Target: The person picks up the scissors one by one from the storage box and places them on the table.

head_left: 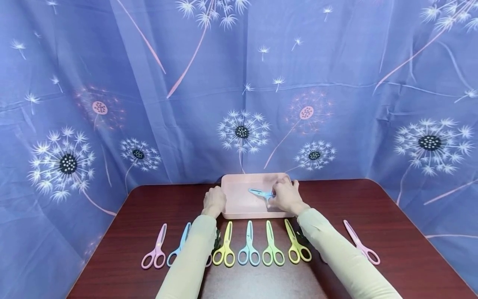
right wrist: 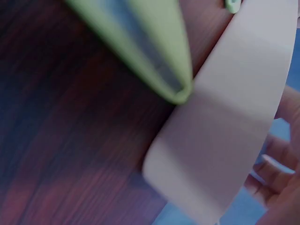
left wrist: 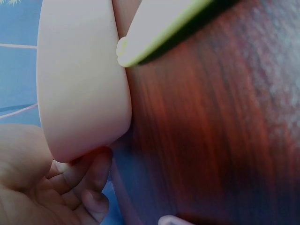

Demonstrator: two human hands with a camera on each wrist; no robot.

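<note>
A shallow pink tray [head_left: 242, 215] stands at the back of the table. My left hand [head_left: 215, 201] holds its left end, with fingers curled against the wall in the left wrist view. Over the tray's right side, my right hand [head_left: 286, 195] grips a pair of light blue scissors [head_left: 259, 192] by the handles, blades pointing left. Whether these scissors touch the tray floor I cannot tell. In the right wrist view, the tray wall [right wrist: 211, 131] hides them and part of the fingers.
A row of scissors lies before the tray, blades away from me: pink [head_left: 161, 236], yellow [head_left: 227, 236], blue [head_left: 249, 234], green [head_left: 270, 236], yellow [head_left: 292, 234] and pink [head_left: 352, 233]. My sleeves partly cover others. A blue dandelion-print curtain [head_left: 198, 137] hangs behind the table.
</note>
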